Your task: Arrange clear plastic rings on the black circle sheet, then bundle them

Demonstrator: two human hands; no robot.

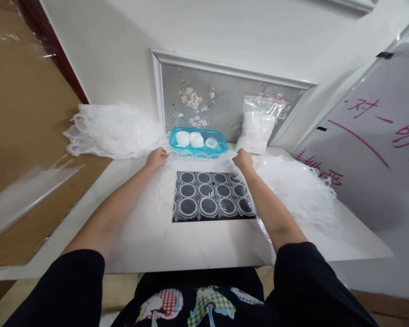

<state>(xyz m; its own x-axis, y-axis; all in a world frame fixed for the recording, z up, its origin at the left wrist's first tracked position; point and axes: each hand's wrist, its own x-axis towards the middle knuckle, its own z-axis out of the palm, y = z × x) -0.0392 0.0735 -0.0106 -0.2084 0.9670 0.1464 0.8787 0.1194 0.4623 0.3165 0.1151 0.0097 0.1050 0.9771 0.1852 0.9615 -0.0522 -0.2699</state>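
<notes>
A clear plastic sheet with rows of white rings lies spread over a black rectangular mat on the white table. At its far left corner, my left hand pinches the sheet's edge. My right hand pinches the far right edge the same way. Between and just beyond my hands stands a turquoise tray holding white round pieces and a few loose rings. The sheet runs past the mat on the left, where its rings are hard to see against the white tabletop.
Piles of similar translucent sheets lie at the left and right. A zip bag of white pieces leans on the framed floral panel. A whiteboard with red writing stands at right; brown board at left.
</notes>
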